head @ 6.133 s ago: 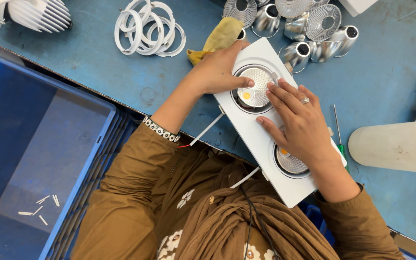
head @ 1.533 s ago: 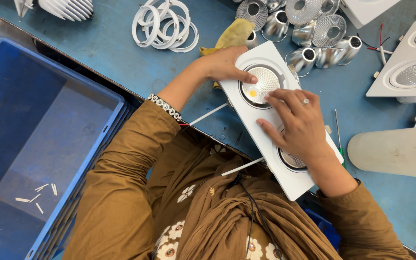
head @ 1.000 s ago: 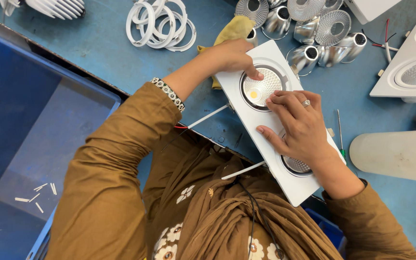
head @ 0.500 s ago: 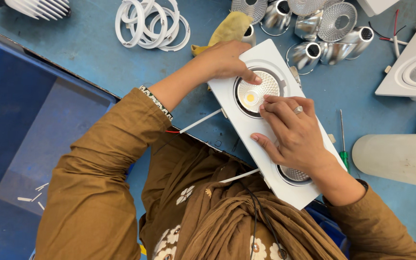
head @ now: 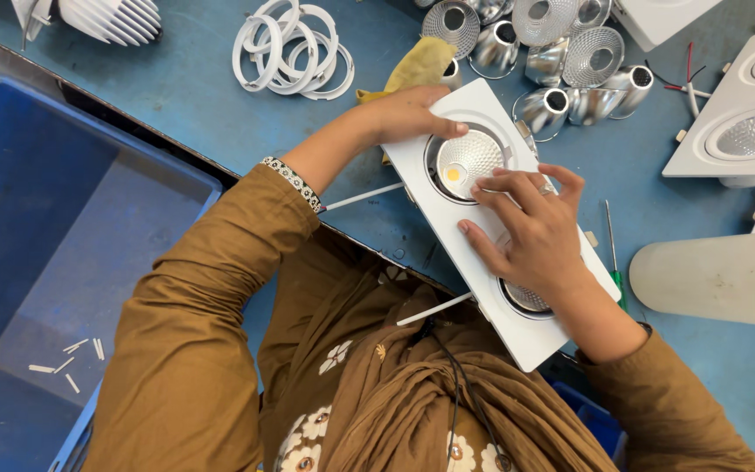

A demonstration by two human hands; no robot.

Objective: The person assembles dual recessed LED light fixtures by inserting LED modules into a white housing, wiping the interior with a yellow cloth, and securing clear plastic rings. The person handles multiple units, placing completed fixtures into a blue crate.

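A white rectangular double downlight frame (head: 447, 223) lies slanted on the blue worktable (head: 185, 96). Its upper opening holds a round reflector lamp (head: 467, 162) with a yellow spot. My left hand (head: 408, 112) rests on the frame's upper left corner and steadies it. My right hand (head: 533, 232) lies flat over the frame's middle, fingertips at the upper lamp's rim, and partly covers the lower lamp (head: 526, 299). A yellow cloth (head: 419, 63) lies just beyond my left hand.
Several silver reflector cups (head: 561, 52) and white rings (head: 294, 48) lie at the table's far side. More white lamp frames (head: 736, 114) sit at right, a pale cylinder (head: 718, 278) beside a green-handled screwdriver (head: 613, 253). A blue crate (head: 54, 253) stands at left.
The frame and both hands stay in much the same place. My right fingers have shifted slightly around the upper lamp's rim. The camera view has drifted a little.
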